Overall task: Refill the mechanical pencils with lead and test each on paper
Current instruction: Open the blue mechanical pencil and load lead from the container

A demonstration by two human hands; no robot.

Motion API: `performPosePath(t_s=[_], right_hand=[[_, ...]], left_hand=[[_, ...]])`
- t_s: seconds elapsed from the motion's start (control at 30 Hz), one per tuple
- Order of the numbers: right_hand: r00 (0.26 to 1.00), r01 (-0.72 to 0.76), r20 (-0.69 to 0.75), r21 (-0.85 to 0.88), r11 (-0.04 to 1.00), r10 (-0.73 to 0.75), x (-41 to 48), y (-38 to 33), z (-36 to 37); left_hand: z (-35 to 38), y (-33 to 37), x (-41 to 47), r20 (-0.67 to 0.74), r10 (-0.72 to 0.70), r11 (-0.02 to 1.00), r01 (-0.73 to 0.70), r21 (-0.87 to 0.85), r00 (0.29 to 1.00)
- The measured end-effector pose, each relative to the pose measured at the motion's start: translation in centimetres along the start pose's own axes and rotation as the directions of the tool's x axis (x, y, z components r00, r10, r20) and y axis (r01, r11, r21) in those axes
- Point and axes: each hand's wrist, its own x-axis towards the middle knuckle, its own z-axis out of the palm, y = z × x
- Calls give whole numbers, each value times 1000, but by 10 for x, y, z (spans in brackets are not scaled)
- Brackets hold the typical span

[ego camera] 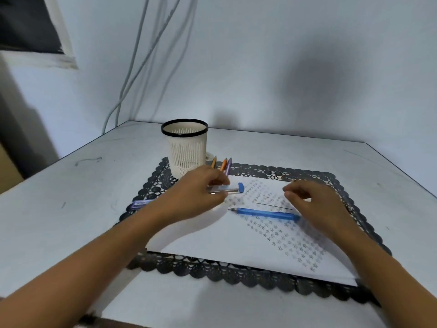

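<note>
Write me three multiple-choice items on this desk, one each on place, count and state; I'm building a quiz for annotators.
1. Where does the blue pencil lie? A on the floor B on the paper C in a hand
2. How many pencils lie beside the cup? A one B six C three
3. What is the left hand doing? A gripping the lead tube B resting flat C pointing
1B, it lies across the sheet; 2C, three coloured barrels show; 3A, fingers curl round it.
</note>
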Motion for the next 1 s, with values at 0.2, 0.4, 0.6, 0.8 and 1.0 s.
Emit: performPosePath(t_s=[0.2, 0.4, 0.6, 0.8, 1.0], right_hand=[[998, -62, 13, -34, 997, 62, 5, 8, 3], [998, -52, 19, -30, 998, 53, 5, 7, 5], [998, -57, 28, -5, 998, 57, 4, 7, 4], [995, -58, 75, -18, 998, 59, 5, 4, 4], [968, -12, 249, -86, 996, 33, 12, -1, -3]], left_hand=[[-37, -39, -9, 55, -153, 975, 142, 174, 987], [-54, -76, -10, 106, -331, 931, 307, 199, 937], [-47, -86, -9, 174, -360, 924, 325, 199, 917], [-50, -87, -9, 214, -349, 931, 312, 189, 912], [-44, -59, -13, 118, -246, 932, 202, 300, 962]])
